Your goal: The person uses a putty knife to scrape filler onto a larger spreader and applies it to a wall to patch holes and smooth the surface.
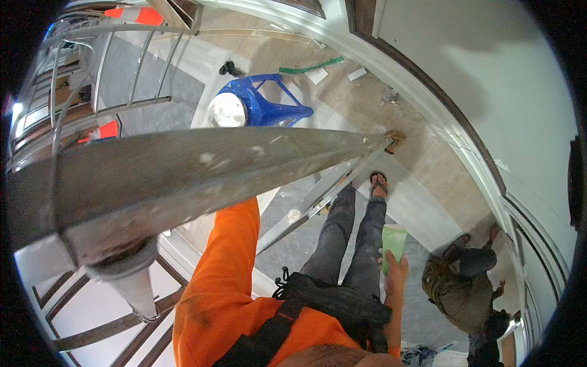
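Note:
At the lower right, my right hand [396, 272] is closed around a light green, flat, tapered piece [393, 240] with a pale end, held upright in front of my leg; its exact kind is unclear. My left arm, in an orange sleeve [235, 235], reaches up behind a big metal beam [202, 160] that crosses the view close by. That beam hides my left hand completely. Below it, a thinner metal rail [312, 205] slants down from the same far end.
A blue plastic stand [269, 104] with a round white top stands ahead. Green strip [312, 66] and scraps lie near the wall. A metal-railed frame [101, 73] and orange-and-white cones [143, 15] are at left. Another person [458, 284] crouches at right.

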A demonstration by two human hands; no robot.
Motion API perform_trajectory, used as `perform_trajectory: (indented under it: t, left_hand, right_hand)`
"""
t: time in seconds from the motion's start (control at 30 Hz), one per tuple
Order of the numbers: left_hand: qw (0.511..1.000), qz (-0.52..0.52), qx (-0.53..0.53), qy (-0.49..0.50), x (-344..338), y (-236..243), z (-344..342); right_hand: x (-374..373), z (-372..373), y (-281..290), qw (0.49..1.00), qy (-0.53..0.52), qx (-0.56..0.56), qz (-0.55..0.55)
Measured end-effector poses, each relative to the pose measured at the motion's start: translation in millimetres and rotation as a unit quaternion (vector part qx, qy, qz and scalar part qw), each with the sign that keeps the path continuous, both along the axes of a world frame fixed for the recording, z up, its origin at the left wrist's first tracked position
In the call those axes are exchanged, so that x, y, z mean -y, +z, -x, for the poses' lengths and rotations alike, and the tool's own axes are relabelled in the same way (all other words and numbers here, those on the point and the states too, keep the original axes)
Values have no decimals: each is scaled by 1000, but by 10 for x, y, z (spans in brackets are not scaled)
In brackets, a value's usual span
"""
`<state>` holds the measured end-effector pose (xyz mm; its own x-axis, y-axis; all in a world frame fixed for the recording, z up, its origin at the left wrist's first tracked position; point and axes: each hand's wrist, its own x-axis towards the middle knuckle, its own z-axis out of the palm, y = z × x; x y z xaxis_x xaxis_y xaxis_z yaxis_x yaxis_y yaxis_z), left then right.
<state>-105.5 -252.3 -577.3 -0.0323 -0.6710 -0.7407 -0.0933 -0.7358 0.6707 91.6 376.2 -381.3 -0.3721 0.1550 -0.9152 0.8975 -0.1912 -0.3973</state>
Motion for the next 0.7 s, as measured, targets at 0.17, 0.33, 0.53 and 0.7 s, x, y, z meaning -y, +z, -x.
perform_trajectory:
  t: [0.17,0.33,0.53,0.7]
  left_hand:
    - [990,98,104,-3,-494,615,-748]
    - [977,66,-60,-196,-1461,2044,-1087]
    - [850,3,-131,-510,-2739,3480,-1451]
    - [832,-24,-231,-504,-3301,4108,-1651]
  right_hand:
    - [220,377,453,996,35,-76,-2]
    - [497,931,1152,977,137,-165,-15]
    - [743,1302,1680,939,175,-287,73]
    - [689,1383,2052,910,235,-324,107]
